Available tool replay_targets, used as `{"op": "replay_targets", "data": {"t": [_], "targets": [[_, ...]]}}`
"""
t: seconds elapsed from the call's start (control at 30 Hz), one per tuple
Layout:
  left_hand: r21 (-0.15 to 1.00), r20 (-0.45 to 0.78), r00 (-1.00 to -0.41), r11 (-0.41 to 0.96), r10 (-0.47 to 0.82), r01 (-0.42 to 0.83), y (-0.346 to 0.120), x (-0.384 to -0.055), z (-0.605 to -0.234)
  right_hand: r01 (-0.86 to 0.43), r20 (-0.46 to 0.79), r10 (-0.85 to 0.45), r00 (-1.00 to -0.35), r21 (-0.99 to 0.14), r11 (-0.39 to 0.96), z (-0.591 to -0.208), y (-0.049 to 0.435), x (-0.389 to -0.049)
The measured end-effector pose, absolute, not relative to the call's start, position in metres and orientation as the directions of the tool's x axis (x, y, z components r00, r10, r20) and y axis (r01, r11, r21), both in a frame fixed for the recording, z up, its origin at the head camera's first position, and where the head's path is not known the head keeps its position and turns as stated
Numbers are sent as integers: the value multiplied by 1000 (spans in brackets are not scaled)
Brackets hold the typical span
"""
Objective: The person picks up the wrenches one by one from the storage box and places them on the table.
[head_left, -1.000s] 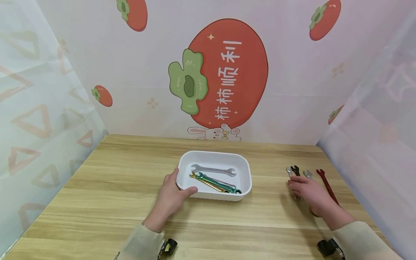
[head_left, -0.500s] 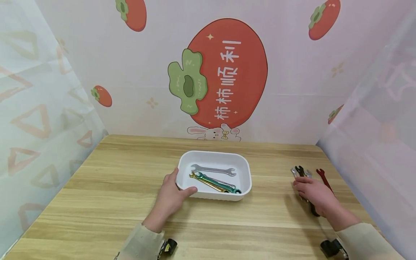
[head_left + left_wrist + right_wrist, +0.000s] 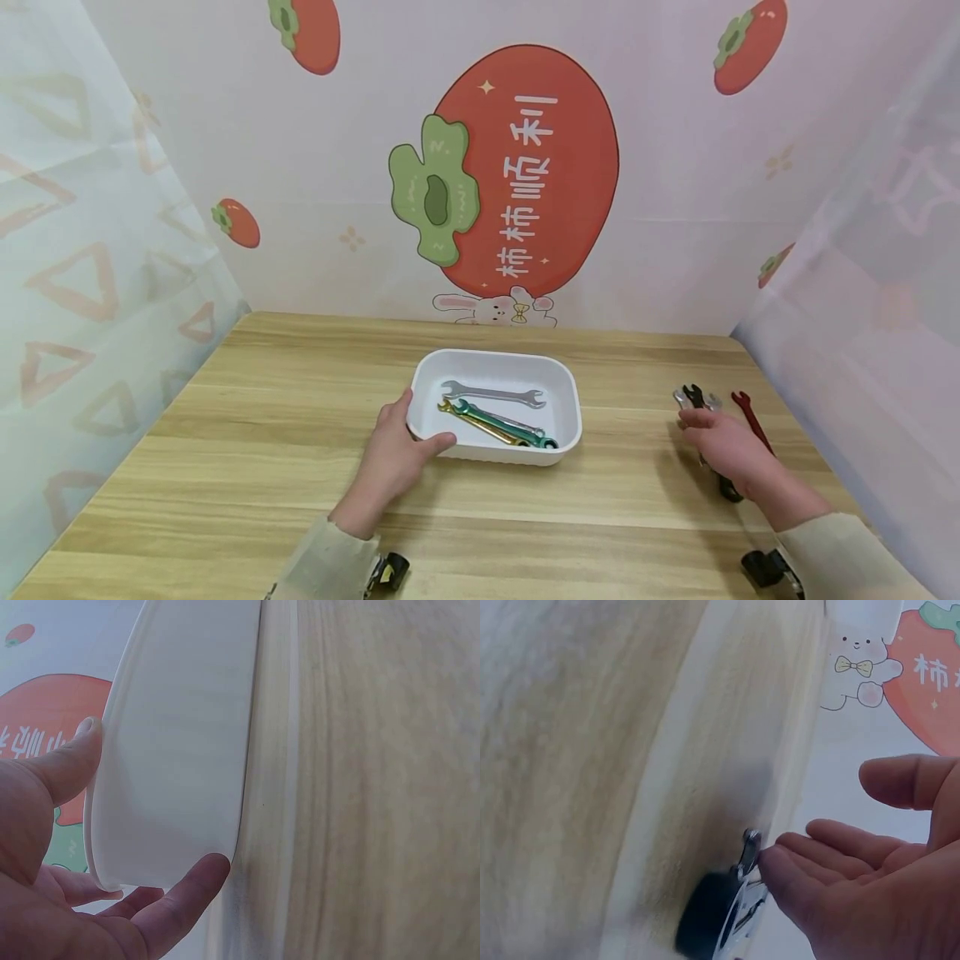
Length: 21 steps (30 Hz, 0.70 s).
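My left hand grips the near left corner of a white plastic tray, thumb along the front wall and fingers round the left side. Inside the tray lie a grey open-end wrench, a gold wrench, a green wrench and a silver one partly under it. My right hand is over a group of wrenches at the right. A silver wrench and a black wrench stick out past its fingers. In the right wrist view the thumb stands apart, with fingertips right at a shiny wrench end.
Just right of the black wrench shows another silver wrench head. Beyond it a red wrench lies slanted, partly behind the right hand. The wooden table meets a printed backdrop behind, with pale side sheets at left and right.
My right hand has shifted slightly right, and the silver and black wrenches have slid right with it, closer to the other silver one. The left hand and tray stay in place.
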<state>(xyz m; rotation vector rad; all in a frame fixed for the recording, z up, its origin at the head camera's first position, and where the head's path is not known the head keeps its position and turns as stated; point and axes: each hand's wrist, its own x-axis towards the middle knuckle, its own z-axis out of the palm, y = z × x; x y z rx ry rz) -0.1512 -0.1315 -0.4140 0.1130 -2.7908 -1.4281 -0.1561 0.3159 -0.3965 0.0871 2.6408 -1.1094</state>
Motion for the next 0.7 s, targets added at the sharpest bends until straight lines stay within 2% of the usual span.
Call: {"op": "replay_targets", "data": {"t": [0.7], "targets": [[817,-19,-998,574,-61,-51,-132,-150,-413,165,-256,16,-967,-576,801,-390,321,-155]]}}
